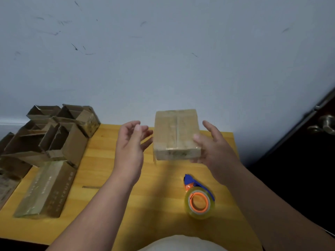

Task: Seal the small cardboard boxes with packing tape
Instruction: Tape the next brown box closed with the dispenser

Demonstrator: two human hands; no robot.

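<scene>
A small cardboard box (176,134) sits raised above the yellow wooden bench (112,178), its flaps closed and a glossy strip of clear tape running along the centre seam and over the near edge. The right hand (213,144) has it: the thumb lies on the top near the right corner and the fingers seem to cup the right side and underside, though those are hidden. The left hand (131,140) hovers just beside the box's left side, fingers loosely spread, holding nothing.

This box looks finished, so the step in hand seems to be checking it or setting it aside. The tape dispenser (198,198), blue with an orange core, lies on the bench near the right forearm, untouched. A heap of open, unsealed boxes (54,134) waits at the left, with a long taped box (47,191) lying in front of them.

The next move probably calls for putting this box down, then drawing an open one from the heap, folding its flaps and reaching for the dispenser.
</scene>
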